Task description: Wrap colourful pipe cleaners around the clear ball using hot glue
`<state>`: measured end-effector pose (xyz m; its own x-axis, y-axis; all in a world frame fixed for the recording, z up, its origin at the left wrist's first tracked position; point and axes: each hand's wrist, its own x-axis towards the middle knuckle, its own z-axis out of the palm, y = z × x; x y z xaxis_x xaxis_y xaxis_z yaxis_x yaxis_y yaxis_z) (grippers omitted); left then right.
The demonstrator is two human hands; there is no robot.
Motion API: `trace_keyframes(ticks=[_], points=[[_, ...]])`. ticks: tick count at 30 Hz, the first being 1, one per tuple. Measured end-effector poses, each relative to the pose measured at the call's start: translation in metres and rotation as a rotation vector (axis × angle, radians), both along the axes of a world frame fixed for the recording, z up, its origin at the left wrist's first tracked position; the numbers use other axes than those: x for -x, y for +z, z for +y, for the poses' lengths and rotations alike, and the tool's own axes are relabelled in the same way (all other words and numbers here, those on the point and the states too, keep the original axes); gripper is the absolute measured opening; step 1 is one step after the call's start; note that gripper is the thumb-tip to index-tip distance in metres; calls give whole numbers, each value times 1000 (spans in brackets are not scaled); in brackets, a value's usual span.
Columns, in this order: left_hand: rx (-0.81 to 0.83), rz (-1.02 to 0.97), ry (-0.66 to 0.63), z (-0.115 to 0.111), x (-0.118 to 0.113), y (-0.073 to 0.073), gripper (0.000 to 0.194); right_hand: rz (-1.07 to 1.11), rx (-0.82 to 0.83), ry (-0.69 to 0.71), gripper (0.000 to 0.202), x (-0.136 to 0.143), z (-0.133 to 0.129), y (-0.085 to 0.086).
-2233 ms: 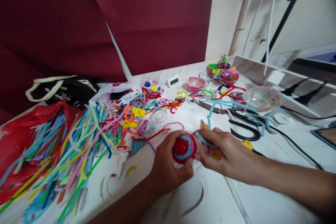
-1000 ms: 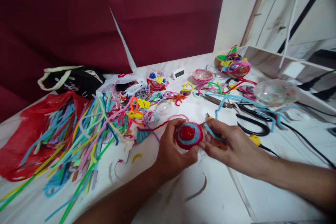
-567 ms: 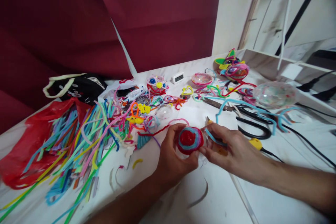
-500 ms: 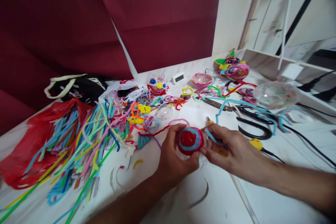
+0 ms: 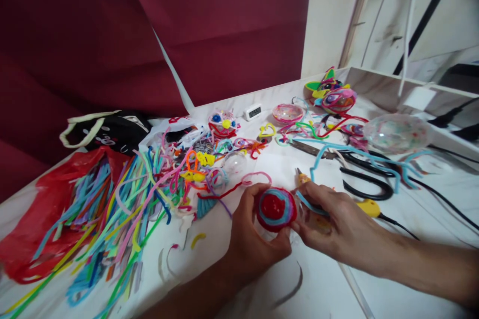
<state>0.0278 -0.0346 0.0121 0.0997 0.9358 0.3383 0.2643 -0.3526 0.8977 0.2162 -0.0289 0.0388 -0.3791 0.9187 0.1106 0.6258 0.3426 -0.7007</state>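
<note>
My left hand [image 5: 252, 232] is curled round a small round piece [image 5: 275, 208] coiled with red, light blue and purple pipe cleaners. Its thumb presses the lower edge and its fingers wrap the far left side. From the right, the thumb and forefinger of my right hand [image 5: 337, 222] close on the rim of the same piece. Something clear shows between those fingers. A light blue pipe cleaner [image 5: 307, 204] runs under the right forefinger; whether it is pinched I cannot tell. Behind that hand lies a glue gun with a yellow end [image 5: 368, 208], partly hidden.
At left, a red plastic bag [image 5: 41, 214] spills many pipe cleaners [image 5: 123, 209]. Finished bits and a decorated ball [image 5: 223, 123] lie beyond. Black-handled scissors [image 5: 368, 184], a clear plastic dome [image 5: 396, 132] and cords are at right. A small digital clock [image 5: 253, 111] stands at the back.
Both hands and the coiled piece sit slightly lower and further right in view. The grip looks the same, and the piece is turned a little.
</note>
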Motion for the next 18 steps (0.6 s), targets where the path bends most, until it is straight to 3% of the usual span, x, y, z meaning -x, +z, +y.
trace_keyframes(ticks=[6,11,15,18], points=[[28,-11,-10,4,5,-1,66,-68,-49,58,19,-1,3,-1],[110,-135,4,15,9,-2,66,-59,-290,42,31,-12,12,3],[218,-286,31,21,10,3,58,-122,-474,-21,33,-32,39,8],[316,-398,28,21,10,6,52,-288,-394,-67,37,-50,65,3]])
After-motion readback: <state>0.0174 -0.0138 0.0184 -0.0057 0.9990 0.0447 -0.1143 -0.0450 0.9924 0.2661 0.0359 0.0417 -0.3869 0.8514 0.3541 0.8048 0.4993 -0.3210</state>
